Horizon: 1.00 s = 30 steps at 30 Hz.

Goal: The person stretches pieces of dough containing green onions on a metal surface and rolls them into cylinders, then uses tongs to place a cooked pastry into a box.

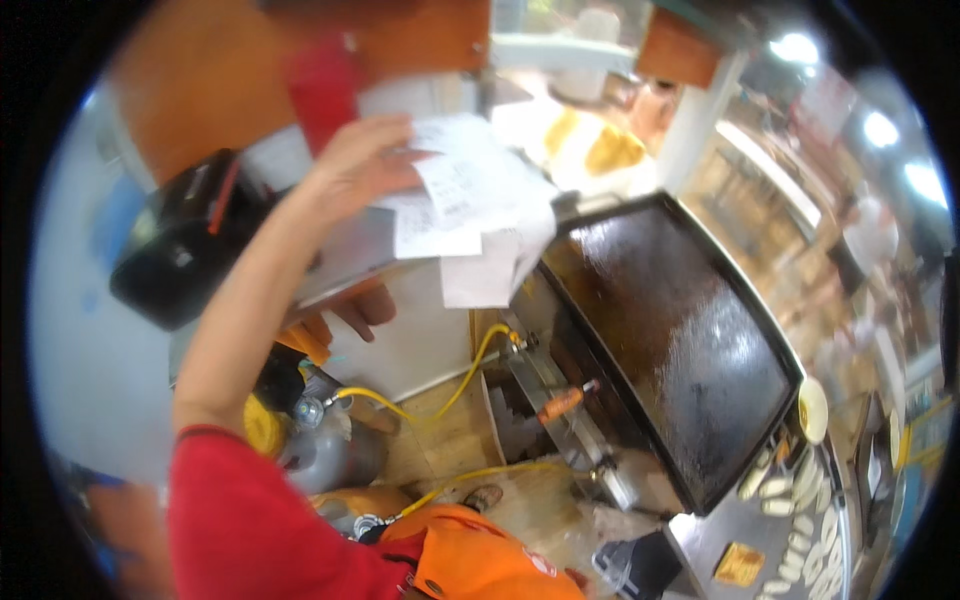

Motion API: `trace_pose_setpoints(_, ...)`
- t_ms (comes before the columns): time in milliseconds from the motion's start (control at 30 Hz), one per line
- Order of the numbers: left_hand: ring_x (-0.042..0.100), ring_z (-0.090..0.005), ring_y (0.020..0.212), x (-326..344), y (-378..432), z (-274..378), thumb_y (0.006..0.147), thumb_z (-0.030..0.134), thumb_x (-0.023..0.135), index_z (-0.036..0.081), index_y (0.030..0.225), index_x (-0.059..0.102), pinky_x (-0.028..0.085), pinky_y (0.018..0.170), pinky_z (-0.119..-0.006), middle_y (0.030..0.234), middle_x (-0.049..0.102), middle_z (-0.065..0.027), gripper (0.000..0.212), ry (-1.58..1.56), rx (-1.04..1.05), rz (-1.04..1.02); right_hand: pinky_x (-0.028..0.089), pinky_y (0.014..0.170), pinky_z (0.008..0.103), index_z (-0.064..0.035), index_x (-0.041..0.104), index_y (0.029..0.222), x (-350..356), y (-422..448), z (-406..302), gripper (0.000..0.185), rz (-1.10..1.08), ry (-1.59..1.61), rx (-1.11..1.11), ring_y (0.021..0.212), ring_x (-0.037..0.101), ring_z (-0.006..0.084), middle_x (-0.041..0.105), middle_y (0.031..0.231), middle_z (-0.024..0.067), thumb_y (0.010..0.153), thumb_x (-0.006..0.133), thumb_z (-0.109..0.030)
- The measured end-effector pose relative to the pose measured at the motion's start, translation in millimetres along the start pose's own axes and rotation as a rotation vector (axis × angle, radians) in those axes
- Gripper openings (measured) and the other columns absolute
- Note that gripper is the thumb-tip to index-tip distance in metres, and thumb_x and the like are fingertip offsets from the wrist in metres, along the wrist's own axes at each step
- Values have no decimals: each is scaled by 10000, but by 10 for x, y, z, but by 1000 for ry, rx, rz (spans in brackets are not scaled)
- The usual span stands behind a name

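Observation:
My left hand [371,165] reaches over the counter, its fingers apart at the left edge of several white paper slips [465,180] bearing writing. The slips overlap, and some hang over the counter's front edge. Motion blur hides the exact finger contact. My right hand is out of view. Right of the papers lies a large dark griddle [667,345] with a wet, shiny surface. An orange-handled tool [562,403] is at the burner front below it. A piece of browned food [739,564] and rows of pale, elongated pieces [795,555] lie on the metal surface at lower right.
A black case or bag [180,255] stands left of my forearm. Below the counter are a grey gas cylinder [337,450] and yellow hoses [480,367] running to the burner. A pale bowl [813,410] sits by the griddle's right corner. Part of another person [131,532] shows blurred at lower left.

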State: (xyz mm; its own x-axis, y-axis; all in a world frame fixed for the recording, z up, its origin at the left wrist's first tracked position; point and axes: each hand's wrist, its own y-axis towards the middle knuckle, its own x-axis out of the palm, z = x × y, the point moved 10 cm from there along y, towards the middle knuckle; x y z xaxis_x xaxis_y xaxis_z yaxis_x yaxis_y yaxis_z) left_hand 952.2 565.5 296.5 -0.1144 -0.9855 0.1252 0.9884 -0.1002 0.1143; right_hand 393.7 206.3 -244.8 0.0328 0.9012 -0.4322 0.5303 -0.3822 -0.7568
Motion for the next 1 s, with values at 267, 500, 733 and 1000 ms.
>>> trace_pose_setpoints(267,496,-208,1112,-497,-474,242,879,219,540,-6,1279,418,392,942,-306,1247,484,-139,475,681,326,121,504,668,277,-3,523,1159,244,-174,-1900,341,-147,610,-125,825,610,170,606,1010,128,901,500,-224)
trace_pose_setpoints(500,472,-217,1150,-93,-1370,270,892,59,484,-17,1227,451,334,997,-332,1249,487,-131,344,896,917,226,496,586,288,-6,546,1055,366,685,-2958,367,-235,1409,167,720,602,179,622,906,118,932,433,-333)
trace_pose_setpoints(733,458,-298,1137,-225,-1760,290,806,-69,498,-19,1146,538,329,975,-372,1192,507,-174,346,1366,1000,184,415,427,254,-106,543,693,555,13,-4239,368,-308,1704,736,512,543,143,557,597,10,785,612,-455)
trace_pose_setpoints(1000,479,-335,1082,-253,-1650,185,778,-60,491,1,1131,539,378,904,-403,1180,499,-203,361,1411,885,249,450,493,266,-26,534,891,503,-40,-3026,177,-498,1099,281,560,539,157,557,702,73,824,516,-190)
